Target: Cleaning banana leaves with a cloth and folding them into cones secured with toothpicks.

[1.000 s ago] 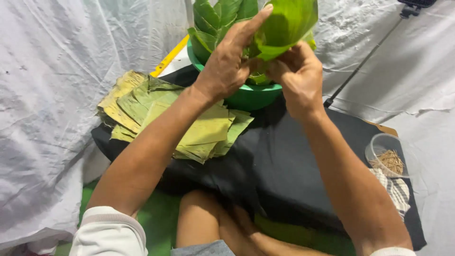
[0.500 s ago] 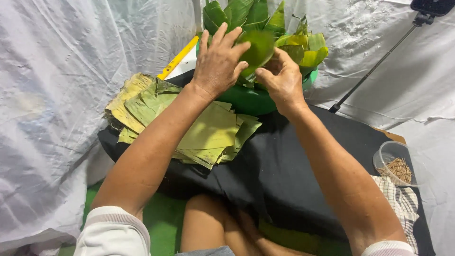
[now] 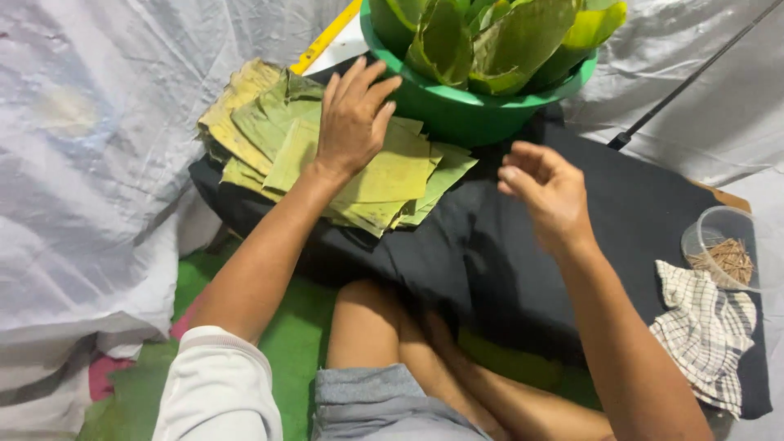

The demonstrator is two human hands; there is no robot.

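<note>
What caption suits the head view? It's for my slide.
Left hand flat on stacked leaves, right hand empty beside green basin.

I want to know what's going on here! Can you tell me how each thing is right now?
left hand: open, flat on the leaf pile
right hand: loosely curled, empty, above the black cloth
leaf pile: stacked flat
green basin: full of leaves
clear cup: open, holds thin sticks
checked cloth: crumpled

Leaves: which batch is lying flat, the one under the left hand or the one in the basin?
The stack of cut leaves under the left hand lies flat on the black cloth; those in the green basin stand rolled upright.
</note>
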